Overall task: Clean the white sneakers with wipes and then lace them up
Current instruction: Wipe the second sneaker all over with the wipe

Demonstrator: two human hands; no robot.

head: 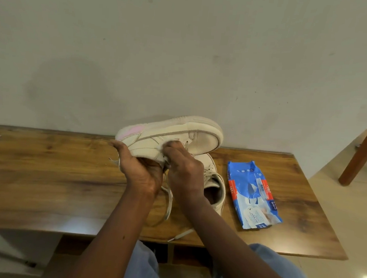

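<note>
Bare forearms rise from the bottom edge above knees in blue jeans (141,266). The left hand (140,170) cups the raised sneaker (169,135) from beneath, with its thumb stretched along the heel end and its fingers hidden under the shoe. This white shoe is tipped on its side above the counter's back edge, sole towards the wall, with a pink heel patch on the left and the toe on the right. The right hand (184,171) has its fingers curled, pressing a white wipe (174,143) to the shoe's side; only a sliver of the wipe shows.

Below it, the second sneaker (213,180) stands on the wooden counter (45,172). Its loose laces (180,235) trail to the front edge. A blue wipes pack (253,191) lies flat just beside it, towards the right edge.

The counter backs onto a pale, scuffed wall (184,52). Off its right end, a brown wooden leg (362,151) stands on a light floor (336,203).
</note>
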